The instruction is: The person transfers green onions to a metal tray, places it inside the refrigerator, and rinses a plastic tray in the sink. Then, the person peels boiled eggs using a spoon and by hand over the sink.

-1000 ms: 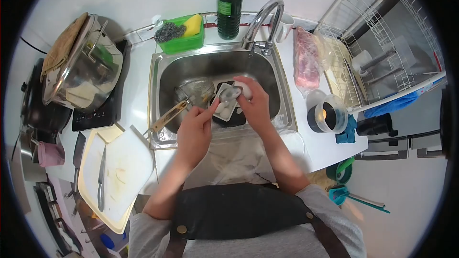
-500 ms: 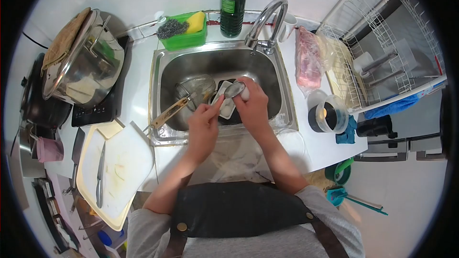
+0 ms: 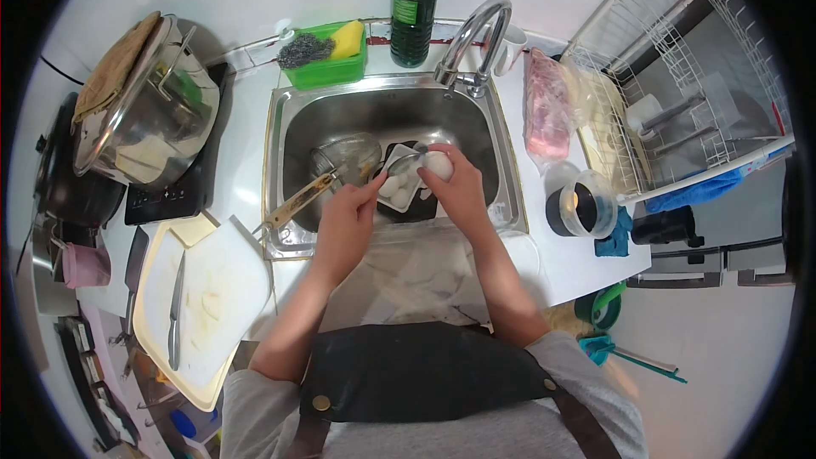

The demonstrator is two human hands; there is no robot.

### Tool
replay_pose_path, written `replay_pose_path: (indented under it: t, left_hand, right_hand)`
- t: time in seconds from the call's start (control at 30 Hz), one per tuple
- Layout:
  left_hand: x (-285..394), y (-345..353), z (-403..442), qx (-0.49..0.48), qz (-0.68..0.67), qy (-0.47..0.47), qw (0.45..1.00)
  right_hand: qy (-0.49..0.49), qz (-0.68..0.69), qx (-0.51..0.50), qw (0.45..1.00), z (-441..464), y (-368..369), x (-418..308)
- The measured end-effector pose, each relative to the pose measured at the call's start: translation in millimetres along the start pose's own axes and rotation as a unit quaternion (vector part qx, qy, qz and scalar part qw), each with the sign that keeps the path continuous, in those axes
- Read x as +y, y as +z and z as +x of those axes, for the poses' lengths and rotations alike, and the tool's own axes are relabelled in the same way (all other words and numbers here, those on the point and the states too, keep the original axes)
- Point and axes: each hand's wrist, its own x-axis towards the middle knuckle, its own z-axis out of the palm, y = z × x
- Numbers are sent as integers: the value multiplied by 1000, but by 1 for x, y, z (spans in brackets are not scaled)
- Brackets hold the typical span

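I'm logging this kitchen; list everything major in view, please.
Sink: 1, silver, centre
Spoon: 1, silver, over sink
Round item: 1, white, over sink
Tray: 1, white, in sink
Small pieces: several, white, tray
Strainer: 1, silver, in sink
Faucet: 1, silver, rear
Bottle: 1, green, rear
Sponge box: 1, green, rear
Meat pack: 1, pink, right
Dish rack: 1, white, right
Pot: 1, silver, left
Cutting board: 1, white, left
Knife: 1, silver, left
Left hand: 1, bare, holding spoon
Right hand: 1, bare, holding round item

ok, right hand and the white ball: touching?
Touching. The head view shows it: the right hand has its thumb over the near side of the white ball, fingers round its right.
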Motion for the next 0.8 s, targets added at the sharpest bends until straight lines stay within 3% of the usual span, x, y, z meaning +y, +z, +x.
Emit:
replay_pose_path:
  t: [0.13, 0.33, 0.8]
  left_hand:
    - [0, 2, -8, 15, -33, 7, 999]
    - [-1, 13, -18, 41, -76, 6, 996]
    - [6, 25, -16, 62, -78, 21, 995]
  right_hand:
    - [7, 39, 6, 999, -1, 0, -9]
    - [-77, -17, 88, 993, -2, 13, -11]
    - [-121, -22, 82, 989, -11, 19, -20]
